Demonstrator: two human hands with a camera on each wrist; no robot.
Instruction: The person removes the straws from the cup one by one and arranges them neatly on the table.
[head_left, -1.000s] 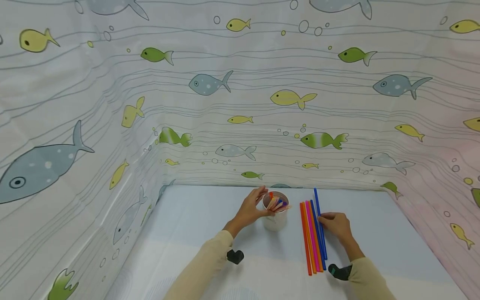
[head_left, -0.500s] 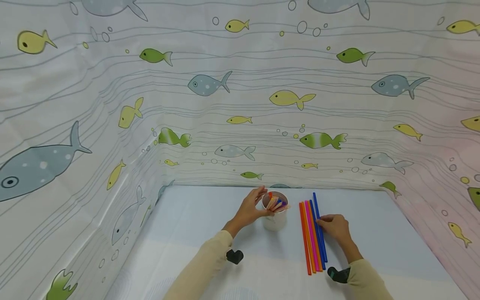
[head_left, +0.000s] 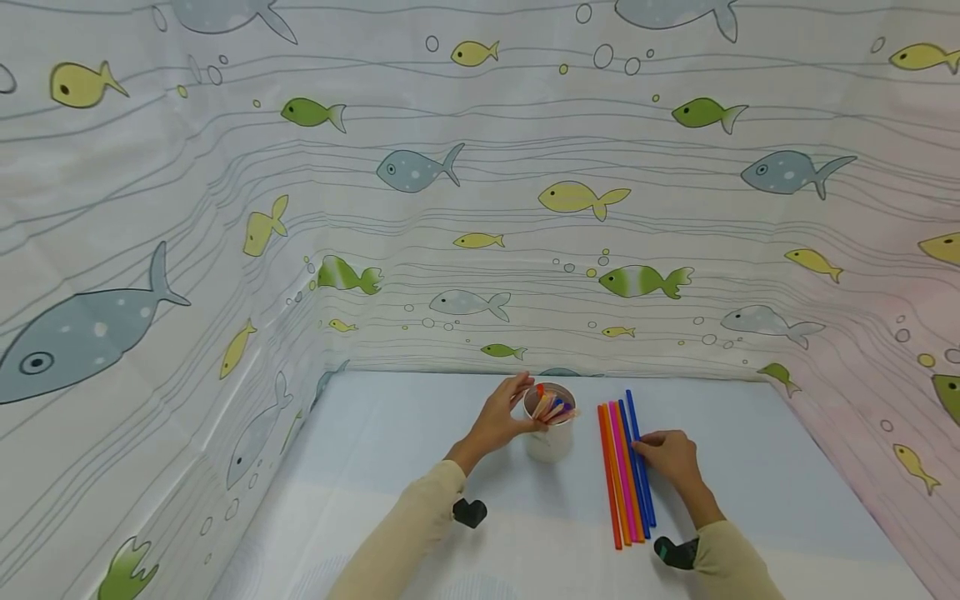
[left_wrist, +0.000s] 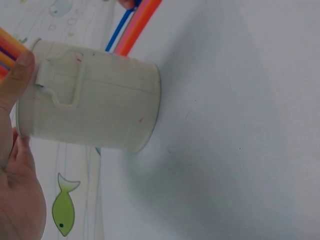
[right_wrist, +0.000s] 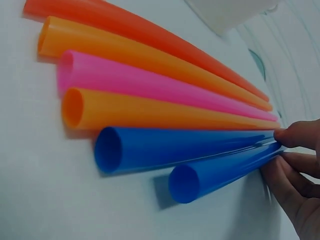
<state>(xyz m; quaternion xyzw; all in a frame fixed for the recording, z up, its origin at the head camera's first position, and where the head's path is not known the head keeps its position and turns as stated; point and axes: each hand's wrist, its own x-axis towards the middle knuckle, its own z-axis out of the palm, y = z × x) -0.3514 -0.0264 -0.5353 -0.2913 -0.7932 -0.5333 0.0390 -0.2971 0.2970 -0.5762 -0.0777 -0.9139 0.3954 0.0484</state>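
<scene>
My left hand (head_left: 497, 423) holds a white metal mug (left_wrist: 107, 100) at its rim, the thumb by the opening. The mug stands upright with several colored straws (head_left: 553, 407) inside. With thumb and fingertips my right hand (head_left: 671, 457) pinches the rightmost blue straw (right_wrist: 225, 172) near its middle. That straw lies beside another blue straw (right_wrist: 175, 145) in a row on the table. Further left in the row come an orange straw (right_wrist: 150, 107), a pink straw (right_wrist: 140, 77), a second orange straw (right_wrist: 115, 47) and a red straw (right_wrist: 130, 20).
The white table (head_left: 405, 433) meets fish-patterned cloth walls (head_left: 480, 192) at its back and sides. A dark wrist device (head_left: 470, 513) shows by the left cuff, and another dark device (head_left: 677, 552) by the right cuff.
The rightmost blue straw has slid toward me and closer in line with the row, the right hand moving slightly nearer with it. My left hand stays on the mug.
</scene>
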